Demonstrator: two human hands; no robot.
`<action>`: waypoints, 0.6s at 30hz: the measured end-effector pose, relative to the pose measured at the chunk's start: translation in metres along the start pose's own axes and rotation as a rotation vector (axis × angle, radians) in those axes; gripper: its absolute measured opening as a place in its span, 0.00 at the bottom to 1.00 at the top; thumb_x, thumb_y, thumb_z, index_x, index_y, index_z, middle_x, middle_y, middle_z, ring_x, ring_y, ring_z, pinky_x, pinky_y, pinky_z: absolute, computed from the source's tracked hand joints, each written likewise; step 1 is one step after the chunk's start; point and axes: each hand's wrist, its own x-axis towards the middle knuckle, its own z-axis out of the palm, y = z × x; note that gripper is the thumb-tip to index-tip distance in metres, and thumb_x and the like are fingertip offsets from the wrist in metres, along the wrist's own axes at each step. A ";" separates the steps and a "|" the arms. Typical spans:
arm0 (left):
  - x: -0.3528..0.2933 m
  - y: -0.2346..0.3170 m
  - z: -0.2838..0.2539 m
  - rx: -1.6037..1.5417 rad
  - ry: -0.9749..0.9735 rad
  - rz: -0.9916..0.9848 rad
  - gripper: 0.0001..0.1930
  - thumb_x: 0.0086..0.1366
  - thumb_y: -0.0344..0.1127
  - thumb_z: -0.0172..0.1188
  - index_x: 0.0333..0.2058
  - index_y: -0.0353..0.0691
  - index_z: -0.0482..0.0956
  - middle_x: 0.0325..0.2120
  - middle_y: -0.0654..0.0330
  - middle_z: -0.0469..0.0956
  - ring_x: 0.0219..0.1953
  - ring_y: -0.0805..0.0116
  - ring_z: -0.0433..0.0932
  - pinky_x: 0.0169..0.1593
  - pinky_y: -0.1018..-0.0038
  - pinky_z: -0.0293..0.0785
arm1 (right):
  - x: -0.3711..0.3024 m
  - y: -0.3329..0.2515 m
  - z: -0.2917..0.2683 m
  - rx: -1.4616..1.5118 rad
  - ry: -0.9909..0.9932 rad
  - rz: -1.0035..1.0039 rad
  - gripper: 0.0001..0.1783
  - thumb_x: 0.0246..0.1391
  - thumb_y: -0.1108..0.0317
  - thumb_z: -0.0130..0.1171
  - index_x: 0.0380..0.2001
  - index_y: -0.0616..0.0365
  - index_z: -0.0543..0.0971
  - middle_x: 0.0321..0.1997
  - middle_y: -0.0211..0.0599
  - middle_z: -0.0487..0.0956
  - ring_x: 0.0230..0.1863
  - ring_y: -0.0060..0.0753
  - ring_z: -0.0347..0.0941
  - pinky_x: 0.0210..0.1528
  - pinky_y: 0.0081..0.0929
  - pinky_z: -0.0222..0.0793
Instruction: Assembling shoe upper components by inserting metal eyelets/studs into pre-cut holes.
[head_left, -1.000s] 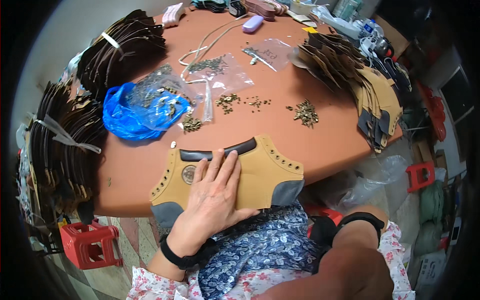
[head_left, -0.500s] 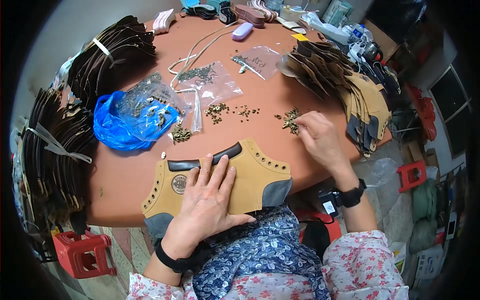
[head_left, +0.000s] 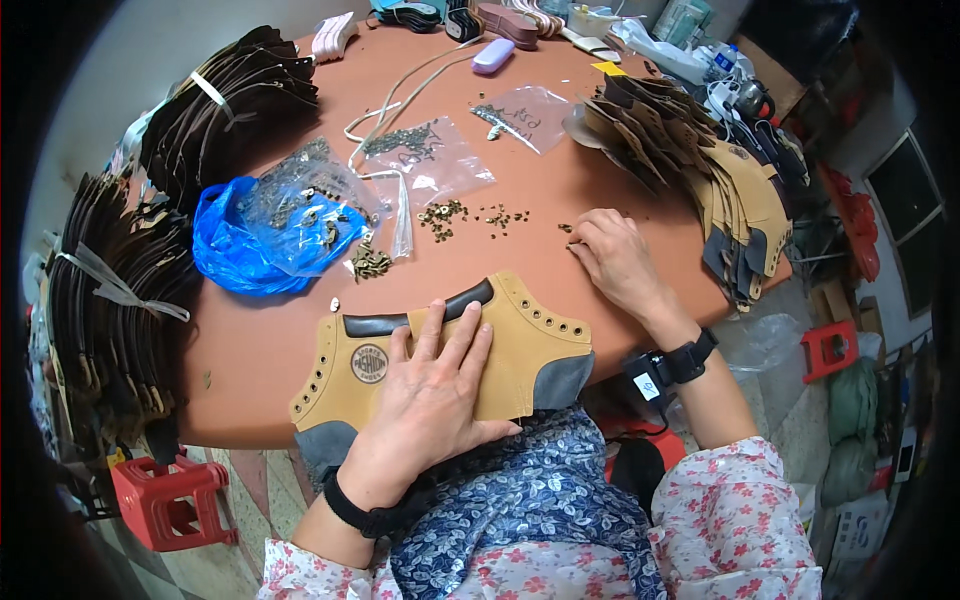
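Observation:
A tan shoe upper [head_left: 510, 350] with grey corner panels, a dark padded collar and a row of metal eyelets along each side lies at the table's front edge. My left hand [head_left: 425, 400] rests flat on it, fingers spread. Further right, my right hand [head_left: 615, 255] is down on the tabletop, thumb and fingers drawn together over a little pile of brass-coloured lace hooks. That pile is mostly covered by the hand, with a few bits [head_left: 565, 228] showing beside it. Whatever the fingertips pinch is too small to make out.
Loose metal pieces [head_left: 440, 220] lie mid-table near clear plastic bags [head_left: 430, 165] and a blue bag [head_left: 225, 245]. Tied stacks of dark uppers [head_left: 120, 290] line the left edge. More tan uppers [head_left: 740, 190] are piled at the right. A red stool [head_left: 170, 500] stands below left.
My right hand has shifted slightly left and farther over the hook pile, covering more of it. The left hand stays flat on the upper. The whole view has shifted a little.

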 end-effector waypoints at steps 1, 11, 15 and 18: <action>0.000 0.000 0.002 0.007 0.009 0.001 0.54 0.46 0.72 0.65 0.62 0.35 0.67 0.66 0.49 0.61 0.69 0.42 0.54 0.64 0.45 0.56 | 0.002 -0.005 -0.002 0.036 -0.005 0.004 0.04 0.53 0.70 0.61 0.31 0.57 0.78 0.36 0.36 0.77 0.45 0.42 0.72 0.45 0.40 0.66; 0.001 -0.001 0.003 0.004 0.016 -0.004 0.54 0.45 0.72 0.65 0.62 0.35 0.68 0.66 0.49 0.62 0.68 0.41 0.56 0.63 0.43 0.56 | 0.000 -0.010 -0.016 0.225 -0.007 0.189 0.05 0.53 0.69 0.62 0.31 0.58 0.79 0.35 0.38 0.79 0.43 0.46 0.74 0.45 0.42 0.67; 0.001 -0.001 0.002 0.003 0.014 -0.003 0.54 0.45 0.72 0.65 0.62 0.35 0.68 0.65 0.49 0.62 0.68 0.41 0.56 0.63 0.43 0.56 | -0.014 -0.004 -0.016 0.147 -0.012 0.055 0.05 0.52 0.70 0.63 0.32 0.58 0.80 0.38 0.38 0.79 0.45 0.45 0.74 0.48 0.41 0.68; 0.001 0.000 0.002 0.006 0.010 0.001 0.54 0.46 0.72 0.65 0.62 0.35 0.68 0.66 0.49 0.62 0.69 0.41 0.55 0.63 0.43 0.56 | -0.018 -0.006 -0.010 0.125 0.014 0.011 0.05 0.51 0.70 0.63 0.32 0.57 0.80 0.40 0.38 0.78 0.48 0.45 0.73 0.50 0.41 0.67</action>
